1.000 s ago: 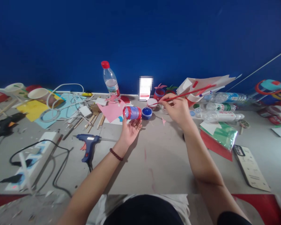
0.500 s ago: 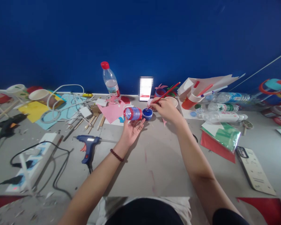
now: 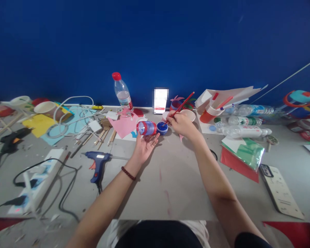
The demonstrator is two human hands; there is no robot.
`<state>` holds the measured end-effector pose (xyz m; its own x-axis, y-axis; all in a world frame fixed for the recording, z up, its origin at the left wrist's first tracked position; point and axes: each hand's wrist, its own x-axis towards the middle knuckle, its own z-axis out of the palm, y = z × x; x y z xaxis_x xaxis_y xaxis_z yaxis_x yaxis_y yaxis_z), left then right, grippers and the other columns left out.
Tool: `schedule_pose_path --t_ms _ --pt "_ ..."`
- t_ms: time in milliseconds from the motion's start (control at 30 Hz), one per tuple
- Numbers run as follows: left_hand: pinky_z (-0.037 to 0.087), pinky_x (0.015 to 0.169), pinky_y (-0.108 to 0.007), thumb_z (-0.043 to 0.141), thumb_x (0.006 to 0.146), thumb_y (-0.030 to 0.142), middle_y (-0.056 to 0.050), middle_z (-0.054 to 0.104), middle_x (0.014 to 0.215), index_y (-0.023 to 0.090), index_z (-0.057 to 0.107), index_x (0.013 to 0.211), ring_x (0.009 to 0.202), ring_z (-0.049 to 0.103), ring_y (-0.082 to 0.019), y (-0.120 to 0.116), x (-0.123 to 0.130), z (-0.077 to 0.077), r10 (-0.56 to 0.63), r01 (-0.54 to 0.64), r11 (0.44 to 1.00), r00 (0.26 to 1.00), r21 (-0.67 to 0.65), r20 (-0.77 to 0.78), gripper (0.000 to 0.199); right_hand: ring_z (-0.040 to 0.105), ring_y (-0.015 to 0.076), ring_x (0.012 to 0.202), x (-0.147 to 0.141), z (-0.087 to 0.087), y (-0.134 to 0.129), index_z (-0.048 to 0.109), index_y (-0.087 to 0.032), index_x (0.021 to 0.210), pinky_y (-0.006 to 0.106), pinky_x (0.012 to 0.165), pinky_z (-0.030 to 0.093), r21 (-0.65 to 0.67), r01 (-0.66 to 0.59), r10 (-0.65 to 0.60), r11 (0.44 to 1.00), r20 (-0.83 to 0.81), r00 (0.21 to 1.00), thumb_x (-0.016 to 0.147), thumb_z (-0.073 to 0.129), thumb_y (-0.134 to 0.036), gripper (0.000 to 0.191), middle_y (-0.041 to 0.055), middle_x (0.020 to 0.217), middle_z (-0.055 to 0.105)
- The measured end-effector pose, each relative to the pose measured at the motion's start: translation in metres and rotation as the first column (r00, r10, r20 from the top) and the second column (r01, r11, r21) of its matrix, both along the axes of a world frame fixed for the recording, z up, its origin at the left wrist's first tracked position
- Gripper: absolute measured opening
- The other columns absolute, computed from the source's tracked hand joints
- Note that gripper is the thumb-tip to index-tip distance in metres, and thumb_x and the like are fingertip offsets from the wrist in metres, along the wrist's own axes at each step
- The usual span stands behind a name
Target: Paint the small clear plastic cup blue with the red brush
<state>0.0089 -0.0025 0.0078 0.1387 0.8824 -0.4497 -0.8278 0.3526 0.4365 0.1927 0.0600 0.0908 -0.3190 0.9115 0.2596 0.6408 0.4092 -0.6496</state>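
On its side in my left hand [image 3: 144,147] lies a small cylinder [image 3: 146,127], blue-purple in the middle with red ends. The fingers of that hand curl beneath it. My right hand [image 3: 181,123] pinches a thin red brush [image 3: 183,104], tilted up to the right. The brush's lower end is over or in a small jar of blue paint [image 3: 162,128], which stands between both hands, close to the cylinder's right end. The exact position of the tip in the paint is hard to see.
A red-capped bottle [image 3: 123,93] and an upright phone [image 3: 160,100] stand near the blue wall. Left are a blue glue gun [image 3: 97,163], power strip [image 3: 41,182], cables and sticks. Right are stacked paper cups [image 3: 209,113], plastic bottles [image 3: 248,131] and a green packet [image 3: 245,151].
The brush in my right hand has shifted slightly down and left, and its shaft stands a little steeper. The whole view has moved slightly. My left hand still holds the cylinder.
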Motion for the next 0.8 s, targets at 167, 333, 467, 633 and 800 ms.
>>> schedule_pose_path --t_ms 167,333,467,633,800 --pt "0.056 0.080 -0.029 0.047 0.095 0.057 -0.011 0.073 0.099 0.016 0.065 0.109 0.106 0.071 -0.025 0.001 -0.002 0.004 0.004 -0.004 1.000 1.000 -0.013 -0.013 0.047 0.067 0.0215 0.073 0.004 0.002 -0.001 0.060 -0.021 0.077 0.037 0.077 0.052 0.004 0.036 -0.036 0.999 -0.091 0.995 0.093 0.046 -0.025 0.022 0.0072 0.080 0.071" --pt "0.056 0.079 -0.029 0.044 0.097 0.056 -0.012 0.073 0.100 0.016 0.066 0.108 0.103 0.071 -0.024 -0.001 0.000 0.006 -0.007 0.006 1.000 0.999 -0.016 -0.053 0.047 0.067 0.0192 0.073 -0.004 -0.011 0.003 0.057 -0.021 0.083 0.034 0.076 0.052 0.021 -0.025 0.028 0.999 -0.133 0.991 0.096 0.042 -0.027 0.021 0.0059 0.085 0.069" --pt "0.056 0.080 -0.030 0.048 0.095 0.057 -0.012 0.073 0.103 0.017 0.065 0.111 0.104 0.071 -0.025 -0.002 -0.001 0.006 -0.007 0.006 1.000 0.997 -0.011 -0.074 0.046 0.066 0.0226 0.080 -0.013 -0.006 0.000 0.054 -0.022 0.081 0.036 0.079 0.050 0.049 0.002 -0.001 0.999 -0.024 1.000 0.094 0.041 -0.023 0.017 0.0088 0.087 0.067" --pt "0.056 0.079 -0.031 0.048 0.095 0.056 -0.012 0.073 0.103 0.018 0.066 0.112 0.103 0.071 -0.026 -0.003 -0.003 0.007 -0.007 0.006 1.000 0.998 -0.014 -0.059 0.046 0.065 0.0234 0.076 -0.014 -0.005 0.000 0.050 -0.023 0.086 0.037 0.075 0.048 0.043 0.057 -0.054 0.997 -0.070 0.996 0.096 0.040 -0.026 0.015 0.0057 0.077 0.067" --pt "0.056 0.076 -0.030 0.048 0.095 0.056 -0.012 0.073 0.103 0.017 0.066 0.110 0.100 0.072 -0.025 -0.002 -0.003 0.008 0.001 -0.001 1.000 0.998 -0.016 -0.057 0.046 0.065 0.0237 0.080 -0.016 -0.009 0.002 0.051 -0.023 0.085 0.036 0.078 0.048 0.035 0.019 -0.017 0.999 -0.053 0.998 0.094 0.040 -0.022 0.014 0.0063 0.079 0.066"
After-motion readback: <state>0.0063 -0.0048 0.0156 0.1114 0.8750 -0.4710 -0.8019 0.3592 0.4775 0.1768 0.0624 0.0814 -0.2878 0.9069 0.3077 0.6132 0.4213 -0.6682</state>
